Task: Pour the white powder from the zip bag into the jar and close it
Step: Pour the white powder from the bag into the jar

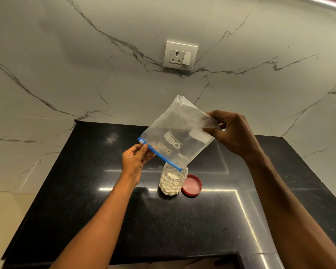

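A clear zip bag (177, 133) with a blue zip strip hangs upside down and tilted, its open corner just over the mouth of a clear dimpled jar (173, 181). The jar stands upright on the black counter (85, 200) and is mostly full of white powder. The bag looks nearly empty, with a thin white film inside. My left hand (135, 162) pinches the zip end at the bag's lower left. My right hand (232, 133) pinches the bag's raised bottom edge. A red lid (191, 185) lies flat on the counter, touching the jar's right side.
A marble wall rises behind the counter, with a white socket and switch plate (180, 55) above the bag. The counter's front edge has a cut-out (173, 263) at the bottom of the view. Bright light strips reflect on the glossy counter.
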The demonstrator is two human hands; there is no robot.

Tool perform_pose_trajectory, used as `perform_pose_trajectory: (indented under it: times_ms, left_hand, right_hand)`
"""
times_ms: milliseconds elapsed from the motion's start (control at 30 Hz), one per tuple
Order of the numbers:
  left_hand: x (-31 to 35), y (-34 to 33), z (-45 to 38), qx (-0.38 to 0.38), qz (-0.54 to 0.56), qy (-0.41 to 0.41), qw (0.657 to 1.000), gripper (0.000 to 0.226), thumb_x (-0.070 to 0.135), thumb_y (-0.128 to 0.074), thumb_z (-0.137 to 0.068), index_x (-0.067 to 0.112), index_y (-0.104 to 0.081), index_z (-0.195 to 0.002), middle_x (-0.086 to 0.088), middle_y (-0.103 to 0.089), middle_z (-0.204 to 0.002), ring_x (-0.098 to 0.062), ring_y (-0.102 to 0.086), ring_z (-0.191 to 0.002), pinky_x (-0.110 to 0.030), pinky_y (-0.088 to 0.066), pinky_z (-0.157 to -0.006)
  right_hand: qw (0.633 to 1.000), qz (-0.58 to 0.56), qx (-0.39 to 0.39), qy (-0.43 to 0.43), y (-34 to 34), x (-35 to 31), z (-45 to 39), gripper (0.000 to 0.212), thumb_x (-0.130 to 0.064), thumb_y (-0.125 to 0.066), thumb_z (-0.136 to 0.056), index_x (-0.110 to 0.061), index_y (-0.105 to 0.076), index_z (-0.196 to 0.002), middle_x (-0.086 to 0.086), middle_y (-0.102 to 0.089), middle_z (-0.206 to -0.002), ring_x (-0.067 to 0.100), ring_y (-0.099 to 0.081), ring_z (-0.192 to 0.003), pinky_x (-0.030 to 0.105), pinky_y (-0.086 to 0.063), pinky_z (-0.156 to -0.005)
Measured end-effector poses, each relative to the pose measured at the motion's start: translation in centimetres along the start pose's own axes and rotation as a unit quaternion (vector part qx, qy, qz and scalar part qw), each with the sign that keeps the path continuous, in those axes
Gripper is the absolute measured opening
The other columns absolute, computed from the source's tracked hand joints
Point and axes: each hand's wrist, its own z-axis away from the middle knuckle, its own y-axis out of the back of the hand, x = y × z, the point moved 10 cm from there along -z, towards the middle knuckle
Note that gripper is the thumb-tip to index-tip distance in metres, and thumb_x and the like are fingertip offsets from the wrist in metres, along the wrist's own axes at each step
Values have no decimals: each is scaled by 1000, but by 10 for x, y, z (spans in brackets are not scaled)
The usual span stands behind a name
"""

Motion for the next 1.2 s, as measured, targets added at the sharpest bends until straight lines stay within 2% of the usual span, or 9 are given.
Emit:
perform_pose_trajectory:
  times_ms: [100, 267, 367, 500, 633, 800, 900, 1033, 1200]
  left_hand:
    - [-2, 1, -1, 3, 0, 5, 1000, 19, 15, -63, -94, 6, -68, -111, -13, -77, -102, -28, -75, -97, -37, -63, -82]
    - [-3, 1, -2, -1, 4, 5, 1000, 18, 15, -64, -94, 7, -68, -110, -15, -76, -104, -28, -74, -98, -39, -62, -84]
    - [-2, 1, -2, 1, 6, 6, 1000, 20, 16, -65, -92, 7, -68, -110, -13, -77, -102, -28, -74, -98, -37, -63, -83]
    - [-1, 2, -2, 2, 6, 5, 1000, 24, 19, -67, -90, 7, -68, -111, -15, -76, -104, -29, -74, -99, -36, -63, -81]
    - [-1, 1, -2, -1, 7, 3, 1000, 21, 15, -65, -93, 6, -68, -111, -15, -76, -103, -29, -74, -99, -36, -63, -81]
    - [-2, 1, -3, 0, 1, 7, 1000, 20, 15, -65, -93, 7, -68, -111, -14, -76, -103, -28, -74, -99, -35, -63, -80]
    - [-3, 1, -4, 1, 0, 10, 1000, 22, 18, -66, -91, 8, -68, -110, -13, -77, -103, -28, -74, -98, -34, -63, -79]
    - [-5, 0, -3, 1, -3, 13, 1000, 23, 19, -67, -90, 8, -68, -110, -14, -76, -103, -28, -74, -99, -35, -63, -79]
    - [-5, 3, -3, 8, -3, 10, 1000, 17, 15, -65, -92, 8, -69, -108, -15, -76, -103, -27, -75, -95, -35, -63, -79]
  right_hand:
    - [1000, 8, -7, -1, -2, 0, -1, 29, -13, -77, -84, -11, -71, -112, -1, -73, -99, 5, -64, -83, 4, -47, -71]
    - [1000, 5, -11, 5, 0, -5, -4, 29, -14, -77, -84, -12, -72, -112, -6, -72, -99, -10, -63, -83, 4, -45, -69]
    - [1000, 3, -13, 1, -1, -5, -5, 28, -14, -76, -85, -13, -72, -112, -6, -72, -99, -6, -64, -84, 7, -47, -70]
    - [1000, 10, -12, 5, 1, -4, -5, 29, -16, -77, -84, -11, -72, -113, -7, -71, -99, -11, -62, -83, 2, -43, -70]
    - [1000, 14, -8, 0, 2, 0, -4, 30, -17, -77, -84, -12, -72, -113, -6, -72, -99, -1, -64, -83, 4, -46, -72]
    - [1000, 2, -11, -10, 0, 6, 0, 30, -15, -78, -83, -14, -72, -112, -9, -71, -98, -11, -63, -84, 8, -50, -69]
    - [1000, -9, -18, -16, -1, 9, 2, 29, -14, -78, -84, -16, -71, -112, -10, -71, -98, -10, -64, -85, 11, -52, -67]
    - [1000, -12, -12, -10, -1, 9, 3, 30, -14, -77, -84, -12, -71, -113, -7, -71, -100, -12, -63, -85, 6, -48, -69]
    - [1000, 1, -23, -2, -4, 6, 2, 26, -15, -76, -85, -9, -73, -110, -4, -72, -98, -1, -66, -82, 4, -46, -68]
